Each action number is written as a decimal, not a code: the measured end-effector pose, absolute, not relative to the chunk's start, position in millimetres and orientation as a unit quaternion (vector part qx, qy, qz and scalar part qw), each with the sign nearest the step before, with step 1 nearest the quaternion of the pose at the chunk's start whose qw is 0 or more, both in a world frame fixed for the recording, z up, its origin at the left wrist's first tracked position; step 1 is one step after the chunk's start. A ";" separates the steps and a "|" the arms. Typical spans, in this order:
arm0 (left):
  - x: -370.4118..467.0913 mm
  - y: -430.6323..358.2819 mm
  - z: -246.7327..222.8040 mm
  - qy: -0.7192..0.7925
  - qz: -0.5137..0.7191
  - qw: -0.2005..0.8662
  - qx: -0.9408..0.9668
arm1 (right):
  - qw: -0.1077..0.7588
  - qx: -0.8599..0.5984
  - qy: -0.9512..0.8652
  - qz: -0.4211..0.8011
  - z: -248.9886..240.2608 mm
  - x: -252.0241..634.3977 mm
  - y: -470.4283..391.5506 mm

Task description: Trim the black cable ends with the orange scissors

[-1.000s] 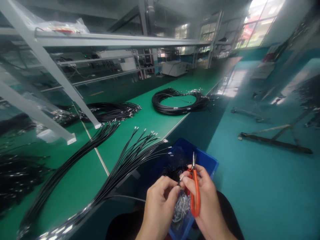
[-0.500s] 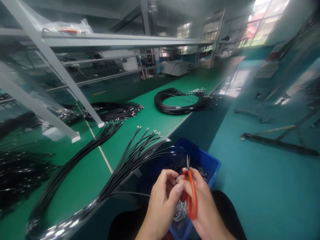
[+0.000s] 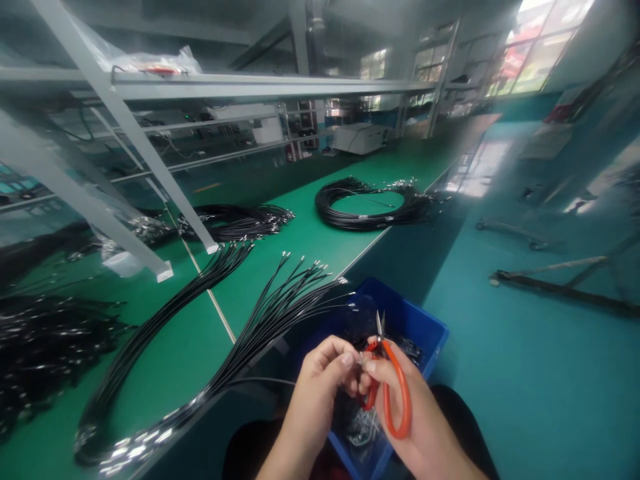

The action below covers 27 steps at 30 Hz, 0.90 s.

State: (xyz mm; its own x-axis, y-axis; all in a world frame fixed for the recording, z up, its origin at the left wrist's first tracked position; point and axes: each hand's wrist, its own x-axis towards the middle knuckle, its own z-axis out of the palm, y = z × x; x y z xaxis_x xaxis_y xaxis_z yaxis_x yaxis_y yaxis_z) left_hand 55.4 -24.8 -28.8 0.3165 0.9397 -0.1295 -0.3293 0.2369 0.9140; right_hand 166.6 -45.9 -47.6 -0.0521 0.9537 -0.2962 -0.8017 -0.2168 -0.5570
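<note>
Head view showed my right hand [image 3: 400,400] closed around orange-handled steel snips [image 3: 387,380], blades pointing away, while my left hand [image 3: 325,373] pinched a small metal terminal [image 3: 361,360] just beside them, above the blue plastic bin [image 3: 420,327].

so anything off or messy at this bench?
Mostly tidy. One oddity: the nearest cable bundle fans loosely past the green bench edge over the blue bin. Both hands work above it with orange-handled scissors.
</note>
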 end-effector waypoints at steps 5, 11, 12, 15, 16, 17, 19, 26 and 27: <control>52.8 -24.0 -33.6 0.359 0.463 0.674 0.450 | 0.606 -0.306 -0.121 0.724 -42.1 167.7 -44.7; 44.7 -28.7 -28.4 0.505 0.453 0.360 0.641 | 0.613 -0.308 -0.100 0.720 -41.4 170.7 -41.6; 44.2 -29.7 -26.2 0.507 0.433 0.290 0.687 | 0.612 -0.308 -0.096 0.722 -41.1 170.7 -41.5; 43.1 -30.3 -19.9 0.498 0.377 0.154 0.766 | 0.609 -0.308 -0.092 0.725 -38.8 170.0 -41.3; 42.5 -29.9 -18.4 0.507 0.378 0.140 0.762 | 0.611 -0.309 -0.093 0.723 -37.8 169.6 -41.2; 42.1 -29.6 -17.2 0.518 0.390 0.145 0.747 | 0.613 -0.312 -0.094 0.720 -36.9 169.1 -41.0; 42.4 -30.0 -15.9 0.527 0.414 0.227 0.707 | 0.616 -0.314 -0.102 0.715 -36.1 167.9 -40.6; 55.9 -38.3 -26.4 0.462 0.464 0.520 0.549 | 0.610 -0.331 -0.147 0.705 -38.7 166.0 -41.7; 56.3 -38.3 -28.6 0.475 0.467 0.514 0.541 | 0.620 -0.343 -0.158 0.687 -38.0 166.8 -41.8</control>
